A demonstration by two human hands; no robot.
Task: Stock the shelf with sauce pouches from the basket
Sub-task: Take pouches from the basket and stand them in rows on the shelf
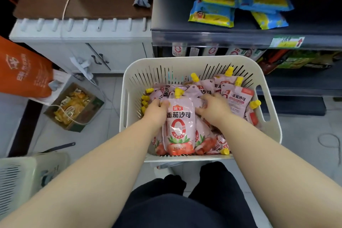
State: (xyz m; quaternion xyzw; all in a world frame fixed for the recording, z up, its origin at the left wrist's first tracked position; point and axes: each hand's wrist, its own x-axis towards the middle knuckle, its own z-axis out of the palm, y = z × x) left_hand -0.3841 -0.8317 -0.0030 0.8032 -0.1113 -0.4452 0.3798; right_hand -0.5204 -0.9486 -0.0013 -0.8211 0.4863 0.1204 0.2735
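Note:
A cream slotted basket point(187, 61) stands on the floor before me, holding several pink tomato sauce pouches with yellow caps. One pouch point(179, 127) stands upright at the front, label facing me. My left hand point(154, 110) grips its upper left edge and my right hand point(213, 107) grips its upper right edge, both down inside the basket. Behind the basket, the lower dark shelf point(296, 81) shows a row of the same pouches point(178, 49) at its back, mostly hidden by the shelf above.
The upper shelf point(240, 37) carries blue and yellow snack bags point(212, 13). A white cabinet point(83, 42) stands to the left, with an orange bag point(24, 72) and an open carton of packets point(74, 107) on the floor. Another basket point(24, 177) sits at lower left.

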